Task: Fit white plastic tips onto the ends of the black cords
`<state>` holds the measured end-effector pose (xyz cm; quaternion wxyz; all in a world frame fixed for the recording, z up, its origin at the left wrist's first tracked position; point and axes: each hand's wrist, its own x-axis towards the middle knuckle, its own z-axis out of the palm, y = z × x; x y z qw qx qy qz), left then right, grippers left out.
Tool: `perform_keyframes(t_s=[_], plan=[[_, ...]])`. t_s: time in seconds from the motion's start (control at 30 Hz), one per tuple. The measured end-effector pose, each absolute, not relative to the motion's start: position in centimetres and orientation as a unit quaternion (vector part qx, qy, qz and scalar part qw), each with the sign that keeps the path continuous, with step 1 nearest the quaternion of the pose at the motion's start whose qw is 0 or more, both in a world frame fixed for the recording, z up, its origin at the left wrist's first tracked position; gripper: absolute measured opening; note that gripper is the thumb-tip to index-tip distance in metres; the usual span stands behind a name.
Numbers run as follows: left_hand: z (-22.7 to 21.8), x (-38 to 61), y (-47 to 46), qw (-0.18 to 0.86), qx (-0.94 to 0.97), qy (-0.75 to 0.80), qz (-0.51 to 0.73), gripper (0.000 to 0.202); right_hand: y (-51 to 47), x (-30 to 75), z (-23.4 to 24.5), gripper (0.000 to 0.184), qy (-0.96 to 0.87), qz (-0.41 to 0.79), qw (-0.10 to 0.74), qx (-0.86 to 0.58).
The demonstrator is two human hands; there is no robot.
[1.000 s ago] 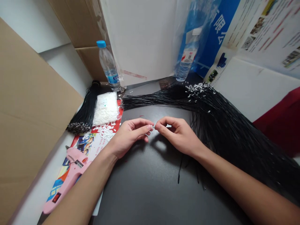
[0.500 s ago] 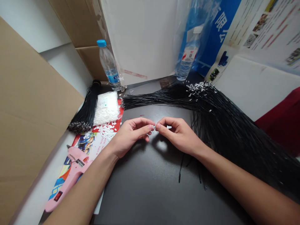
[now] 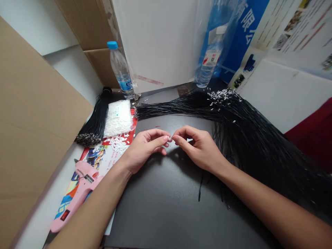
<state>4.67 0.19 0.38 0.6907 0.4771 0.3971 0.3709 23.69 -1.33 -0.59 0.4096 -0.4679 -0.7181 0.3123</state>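
Left hand: the left hand (image 3: 144, 149) rests low over the matte black surface (image 3: 160, 211), thumb and forefinger closed together on a tiny silvery-white piece (image 3: 169, 138); the other fingers curl loosely beneath.
Right hand: the right hand (image 3: 201, 149) faces it, thumb and forefinger likewise pinched on the same piece from the other side, so the two sets of fingertips almost touch.
Held piece: it sits between the two hands, at their fingertips, just above the surface; it is too small to make out its shape.
Loose cord: a single thin black cord (image 3: 200, 186) lies on the surface below the right wrist, and its upper end is hidden under the hand.
Right side: a broad fan of long thin black cords (image 3: 259, 141) spreads across the surface close beside the right hand, with small white bits (image 3: 223, 95) scattered on its far end.
Left side: a tied bundle of black cords (image 3: 94, 119) lies beside a clear bag of white pellets (image 3: 118, 117), well apart from the left hand; loose white pellets (image 3: 116, 141) lie on a red printed sheet (image 3: 97, 159), and a pink plastic glue gun (image 3: 77, 193) lies near the left forearm.
Back edge: a clear plastic water bottle with a blue cap (image 3: 120, 71) stands upright, and a second clear bottle (image 3: 207, 65) stands inside a plastic bag.
Far left: a brown cardboard panel (image 3: 33, 117) stands along the edge.
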Motion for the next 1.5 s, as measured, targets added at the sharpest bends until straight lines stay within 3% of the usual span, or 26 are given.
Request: perform_keyframes(t_s=[0.4,0.87,1.27,1.5], plan=[[0.14,5.18,0.22,0.65,0.498,0.428,0.382,0.024,-1.55,23.48,-0.64,0.016,-0.753,0.22,0.408,-0.467],[0.59,5.54,-0.13,0.607,0.515,0.462,0.39,0.015,-1.78,23.34,-0.6,0.009,-0.779,0.243,0.408,-0.409],[0.18,5.08,-0.07,0.646,0.489,0.423,0.406,0.029,-1.6,23.77,-0.23,0.015,-0.731,0.264,0.428,-0.462],[0.13,4.96,0.01,0.659,0.484,0.41,0.404,0.023,-1.77,23.78,-0.17,0.016,-0.731,0.267,0.43,-0.458]])
